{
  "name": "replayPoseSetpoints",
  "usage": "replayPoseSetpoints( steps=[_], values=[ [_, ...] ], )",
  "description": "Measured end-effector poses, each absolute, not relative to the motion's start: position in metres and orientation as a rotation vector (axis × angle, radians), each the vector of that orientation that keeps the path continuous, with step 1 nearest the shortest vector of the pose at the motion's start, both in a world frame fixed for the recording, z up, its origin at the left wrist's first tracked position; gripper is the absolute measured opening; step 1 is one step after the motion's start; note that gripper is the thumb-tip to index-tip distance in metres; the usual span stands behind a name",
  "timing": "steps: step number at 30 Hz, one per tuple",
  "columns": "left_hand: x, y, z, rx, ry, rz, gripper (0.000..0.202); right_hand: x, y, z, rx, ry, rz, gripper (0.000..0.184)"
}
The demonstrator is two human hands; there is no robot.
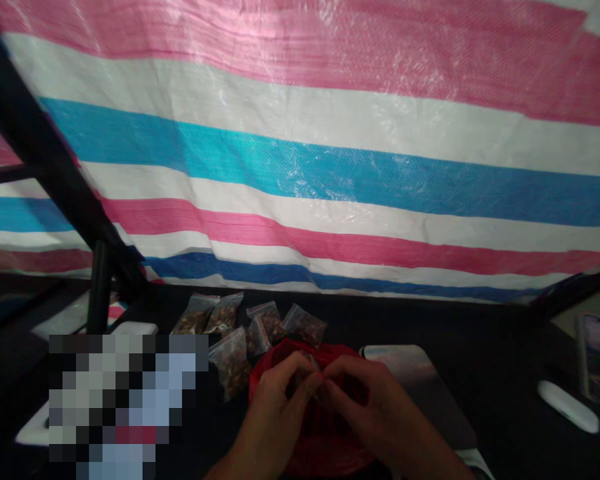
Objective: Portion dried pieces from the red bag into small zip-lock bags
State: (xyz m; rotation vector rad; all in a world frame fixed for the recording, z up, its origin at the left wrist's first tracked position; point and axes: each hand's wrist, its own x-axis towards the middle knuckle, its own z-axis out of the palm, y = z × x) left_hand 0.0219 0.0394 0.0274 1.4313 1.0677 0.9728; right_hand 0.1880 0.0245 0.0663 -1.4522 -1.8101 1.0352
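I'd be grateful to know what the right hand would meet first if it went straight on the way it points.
The right hand would probably meet the left hand's fingertips first, just above the red plastic bag; depth is unclear.

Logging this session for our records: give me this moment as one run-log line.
left hand: grip pinching small unclear item | right hand: same item | below: red plastic bag | nearby: zip bags of brown pieces

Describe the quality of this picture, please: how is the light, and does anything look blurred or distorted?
In the head view, glare shines on the upper striped tarp, whose stripes bend from lens distortion; the left hand and right hand look dim and slightly soft; a pixelated block hides the lower left.
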Motion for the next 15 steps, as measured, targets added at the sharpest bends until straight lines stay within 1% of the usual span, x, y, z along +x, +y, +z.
replayPoseSetpoints(
  steps=[6, 15],
  values=[
    [0.0225, 0.0358, 0.0258, 1.535, 1.049, 0.91, 0.027, 0.1899, 0.0264, 0.0662, -1.474, -1.776, 0.986, 0.018],
    [0.0211, 0.0362, 0.0354, 1.402, 1.022, 0.906, 0.027, 0.1857, 0.0246, 0.0672, -1.414, -1.827, 0.973, 0.018]
  ],
)
